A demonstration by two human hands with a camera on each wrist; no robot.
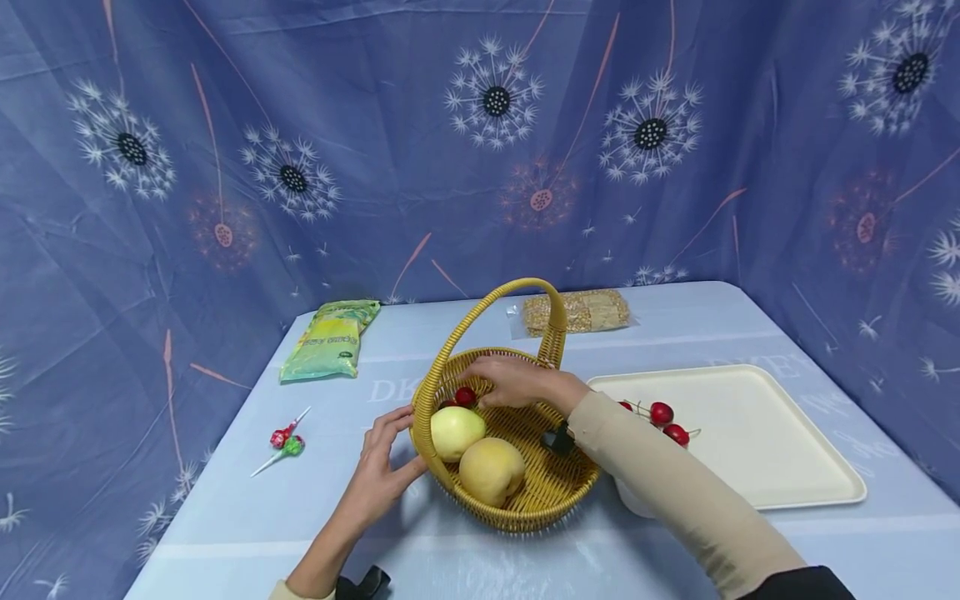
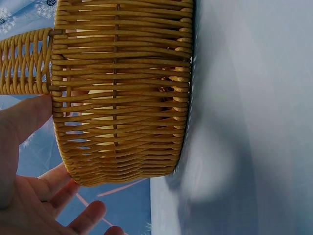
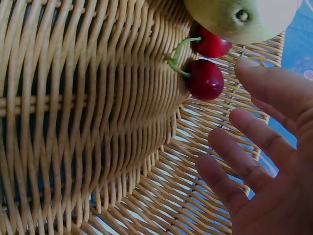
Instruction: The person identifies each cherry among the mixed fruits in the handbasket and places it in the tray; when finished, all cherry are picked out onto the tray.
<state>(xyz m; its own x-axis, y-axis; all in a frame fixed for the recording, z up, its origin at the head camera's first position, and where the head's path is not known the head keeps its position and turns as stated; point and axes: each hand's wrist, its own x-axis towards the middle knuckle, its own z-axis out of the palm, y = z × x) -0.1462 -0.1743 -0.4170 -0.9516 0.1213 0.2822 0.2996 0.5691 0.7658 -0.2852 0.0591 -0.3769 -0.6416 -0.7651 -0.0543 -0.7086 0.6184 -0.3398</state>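
Note:
A wicker basket (image 1: 517,523) with a tall arched handle stands in the middle of the table. Inside lie a pale green apple (image 1: 457,433), a yellow peach-like fruit (image 1: 491,473) and a pair of red cherries (image 3: 205,79) joined by green stems, beside the apple. My right hand (image 1: 513,379) reaches into the basket; in the right wrist view its fingers are spread and apart from the cherries, holding nothing. On the basket's left side, my left hand (image 1: 382,467) touches the rim near the handle's base with extended thumb and fingers, seen against the weave in the left wrist view.
Right of the basket, a cream tray (image 1: 765,433) bears more cherries (image 1: 662,413). A white rounded thing (image 1: 632,502) is mostly hidden under the right sleeve. Two lollipops (image 1: 288,447) and a green bag (image 1: 326,343) lie left; a corn-coloured packet (image 1: 577,312) lies behind.

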